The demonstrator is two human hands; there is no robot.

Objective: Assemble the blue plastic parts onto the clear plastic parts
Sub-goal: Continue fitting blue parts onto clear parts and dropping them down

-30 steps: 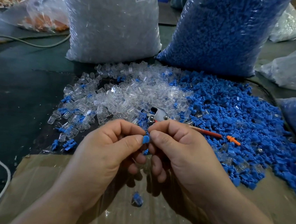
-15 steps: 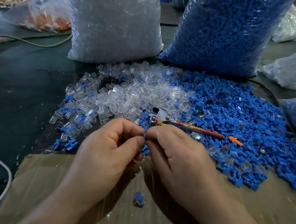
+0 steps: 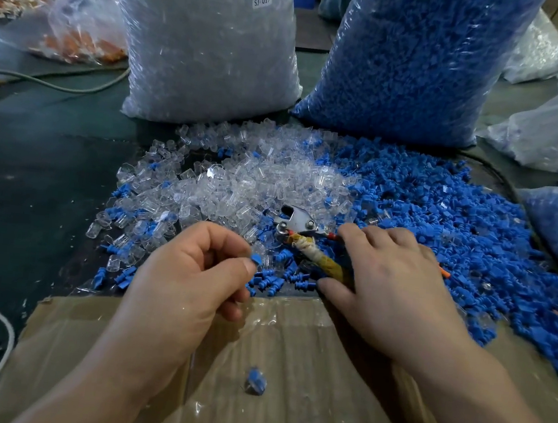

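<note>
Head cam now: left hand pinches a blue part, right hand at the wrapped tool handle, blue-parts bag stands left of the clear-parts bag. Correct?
One error: in the head view the blue-parts bag stands right of the clear-parts bag. The rest holds: left hand pinches a blue part, right hand is at the wrapped tool handle.

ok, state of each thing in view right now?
left hand: pinching blue part
right hand: fingers spread over tool
tool: lying on parts pile
assembled piece: loose on cardboard
clear-parts bag: upright, full
blue-parts bag: upright, full
</note>
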